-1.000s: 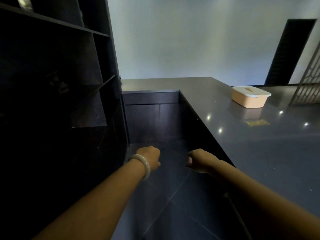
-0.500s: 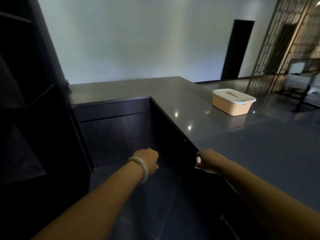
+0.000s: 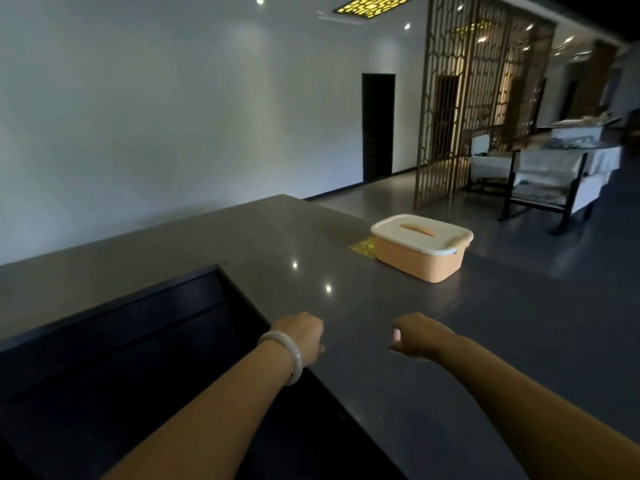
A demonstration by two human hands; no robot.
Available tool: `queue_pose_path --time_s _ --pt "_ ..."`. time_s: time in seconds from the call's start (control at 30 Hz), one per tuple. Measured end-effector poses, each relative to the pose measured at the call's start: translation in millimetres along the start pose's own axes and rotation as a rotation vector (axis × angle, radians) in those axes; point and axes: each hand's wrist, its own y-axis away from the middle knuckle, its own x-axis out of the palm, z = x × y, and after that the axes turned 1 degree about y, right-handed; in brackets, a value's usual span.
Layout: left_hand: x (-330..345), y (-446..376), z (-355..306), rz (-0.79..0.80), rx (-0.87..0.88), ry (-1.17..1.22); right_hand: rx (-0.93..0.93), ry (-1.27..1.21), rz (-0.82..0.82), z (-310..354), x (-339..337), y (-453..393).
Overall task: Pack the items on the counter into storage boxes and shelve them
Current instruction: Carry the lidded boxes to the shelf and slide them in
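An orange storage box (image 3: pixel 417 263) with a white lid (image 3: pixel 433 239) closed on it stands on the dark grey L-shaped counter (image 3: pixel 225 247), far right of centre. My left hand (image 3: pixel 303 336), with a pale bangle on the wrist, hovers over the counter's inner edge with its fingers curled under and nothing in it. My right hand (image 3: pixel 417 336) is held beside it above the countertop, also curled into a loose fist and empty. Both hands are well short of the box. No loose items show on the counter.
A dark recess (image 3: pixel 121 341) lies behind the counter on the left. A gold lattice screen (image 3: pixel 460 98) and chairs (image 3: pixel 543 174) stand beyond the counter at the right. A dark doorway (image 3: pixel 378 126) is in the white back wall.
My view has swung right and upward, away from the dark shelving toward the counter and box. Both hands have stayed curled and empty and are now over the countertop.
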Motion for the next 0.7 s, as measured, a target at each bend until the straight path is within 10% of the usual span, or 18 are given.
queue_pose_path --time_s 0.7 --pt "-45.6 -442.1 25.0 -0.068 0.518 0.015 0.82 -0.236 -0.128 -127.5 -58.6 -211.0"
